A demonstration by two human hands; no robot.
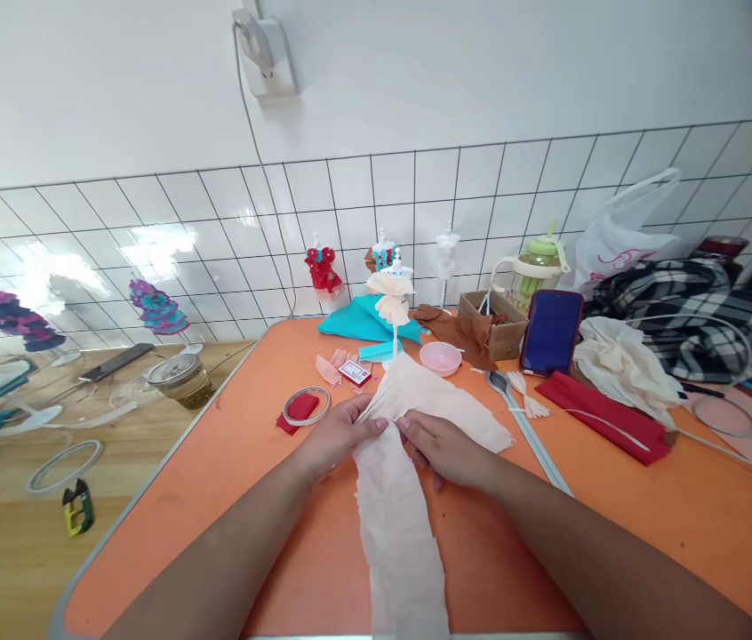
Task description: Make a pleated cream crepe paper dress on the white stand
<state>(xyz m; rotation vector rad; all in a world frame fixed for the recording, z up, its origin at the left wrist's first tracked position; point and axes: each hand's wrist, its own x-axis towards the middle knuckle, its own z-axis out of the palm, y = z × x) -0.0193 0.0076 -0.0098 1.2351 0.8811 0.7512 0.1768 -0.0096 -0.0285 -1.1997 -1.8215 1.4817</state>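
Observation:
A long strip of cream fabric (399, 542) runs from the near edge of the orange table up to my hands, where it folds over and spreads to the right. My left hand (342, 434) pinches the gathered part with thumb and fingers. Close beside it, my right hand (443, 447) grips the same cloth, its fingertips almost touching the left thumb. Just beyond the cloth stands a small white dress form (395, 307) wearing cream ruffles. To the left of my left hand lie a roll of tape (308, 407) and a red cloth scrap (292, 416).
Behind are a small labelled box (354, 372), a pink bowl (441, 359), turquoise fabric (366, 318) and a cardboard box (497, 333). Rightward are a grey tool (529, 427), a phone (552, 331) and red fabric (606, 418). Yellow snips (77, 508) lie on the wooden table.

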